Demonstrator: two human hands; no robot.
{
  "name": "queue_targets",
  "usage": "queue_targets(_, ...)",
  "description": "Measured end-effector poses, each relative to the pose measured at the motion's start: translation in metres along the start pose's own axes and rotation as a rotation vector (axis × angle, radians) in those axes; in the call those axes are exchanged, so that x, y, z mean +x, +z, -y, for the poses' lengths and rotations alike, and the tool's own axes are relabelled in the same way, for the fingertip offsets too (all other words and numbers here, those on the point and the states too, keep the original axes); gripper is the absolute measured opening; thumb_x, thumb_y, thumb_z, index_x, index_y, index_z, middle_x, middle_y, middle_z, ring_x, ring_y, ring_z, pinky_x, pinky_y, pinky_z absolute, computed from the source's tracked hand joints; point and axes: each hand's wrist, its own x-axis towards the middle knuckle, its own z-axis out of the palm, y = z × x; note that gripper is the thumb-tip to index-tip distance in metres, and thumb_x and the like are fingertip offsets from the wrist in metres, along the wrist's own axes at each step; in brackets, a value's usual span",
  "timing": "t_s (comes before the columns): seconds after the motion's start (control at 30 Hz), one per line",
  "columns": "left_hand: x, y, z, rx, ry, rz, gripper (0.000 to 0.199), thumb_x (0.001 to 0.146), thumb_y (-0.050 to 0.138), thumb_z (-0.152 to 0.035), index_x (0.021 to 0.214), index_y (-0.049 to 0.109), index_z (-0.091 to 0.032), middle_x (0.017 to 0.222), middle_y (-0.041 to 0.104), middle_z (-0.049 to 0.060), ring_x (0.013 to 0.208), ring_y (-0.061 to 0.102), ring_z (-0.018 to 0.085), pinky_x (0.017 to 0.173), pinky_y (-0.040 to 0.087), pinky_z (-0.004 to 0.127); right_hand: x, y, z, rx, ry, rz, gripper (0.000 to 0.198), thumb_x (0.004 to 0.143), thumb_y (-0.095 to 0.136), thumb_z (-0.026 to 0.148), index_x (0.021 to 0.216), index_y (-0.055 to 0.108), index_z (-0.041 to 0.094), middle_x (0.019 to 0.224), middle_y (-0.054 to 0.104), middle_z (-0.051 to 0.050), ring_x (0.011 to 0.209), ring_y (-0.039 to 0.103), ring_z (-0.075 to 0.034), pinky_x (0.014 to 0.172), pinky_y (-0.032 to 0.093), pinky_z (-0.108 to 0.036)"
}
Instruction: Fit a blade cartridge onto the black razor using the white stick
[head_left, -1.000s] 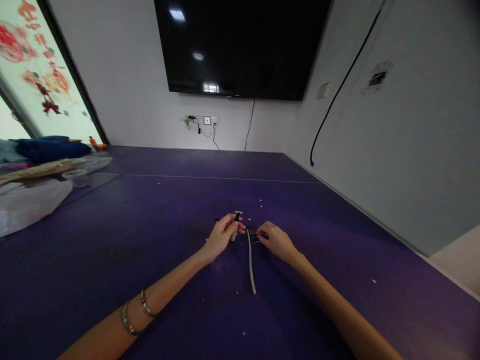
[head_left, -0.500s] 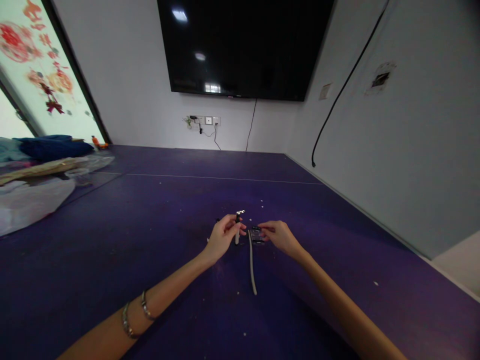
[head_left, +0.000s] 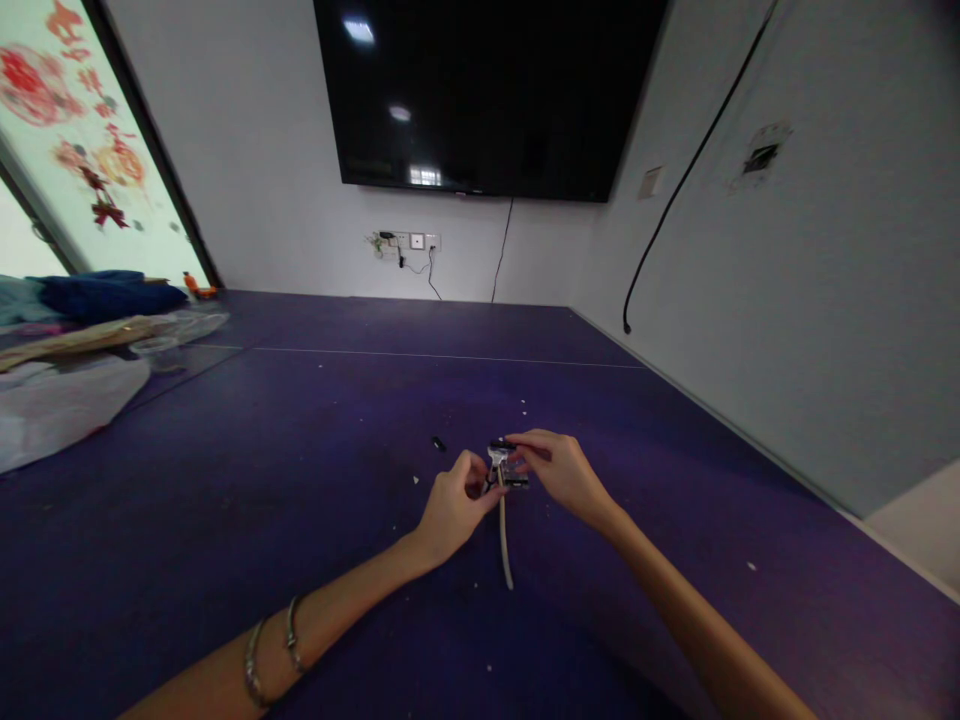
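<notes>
Left hand (head_left: 456, 503) pinching a T-headed tool (head_left: 496, 455) at the far end of a pale strip (head_left: 505, 545); right hand (head_left: 556, 472) gripping a small black bar (head_left: 500, 443) just beyond that end. Right of the strip, a dark case (head_left: 517, 482); left of it, a black fragment (head_left: 439, 443); beneath it, a purple surface (head_left: 300, 450).

The left forearm (head_left: 360, 610) and right forearm (head_left: 675, 610) extended forward and converged, the left hand (head_left: 454, 505) curled in a pinch grip, the right hand (head_left: 562, 470) slightly farther forward with its fingers (head_left: 534, 437) directed inward.
</notes>
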Motion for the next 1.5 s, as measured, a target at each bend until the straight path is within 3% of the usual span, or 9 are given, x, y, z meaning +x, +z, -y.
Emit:
queue_targets(0.17,-0.005,0.002,-0.003,0.014,0.021,0.041,0.023,0.075,0.064,-0.034,0.081,0.048,-0.019,0.054,0.055,-0.006,0.045,0.049,0.009,0.044,0.033,0.02,-0.007,-0.001,0.023,-0.032,-0.104,-0.029,0.024,0.081,0.048,0.018,0.093,0.069,0.018,0.085,0.067,-0.006,0.063,0.064,-0.012,0.059,0.055,-0.025)
queue_targets(0.3,-0.005,0.003,-0.003,-0.003,0.039,0.079,0.017,0.078,0.061,-0.031,0.085,0.054,-0.018,0.065,0.065,-0.001,0.053,0.057,0.011,0.048,0.041,0.021,-0.01,0.0,0.031,-0.025,-0.15,-0.03,0.024,0.082,0.049,0.018,0.093,0.07,0.019,0.088,0.068,-0.007,0.067,0.065,-0.013,0.059,0.055,-0.025)
queue_targets(0.57,-0.004,0.003,-0.004,0.059,0.127,0.026,0.011,0.077,0.062,-0.028,0.077,0.06,-0.017,0.061,0.064,-0.002,0.052,0.057,0.011,0.048,0.043,0.021,-0.012,0.0,0.031,-0.034,-0.192,0.015,0.024,0.083,0.049,0.018,0.095,0.07,0.021,0.089,0.068,-0.006,0.074,0.065,-0.015,0.063,0.056,-0.027)
queue_targets(1.5,-0.004,0.001,-0.005,0.07,0.104,0.025,0.012,0.078,0.061,-0.027,0.08,0.059,-0.016,0.061,0.061,-0.001,0.051,0.052,0.01,0.048,0.039,0.02,-0.013,0.0,0.031,-0.061,-0.264,0.024,0.024,0.083,0.048,0.016,0.094,0.069,0.02,0.088,0.067,-0.006,0.077,0.064,-0.016,0.064,0.054,-0.027)
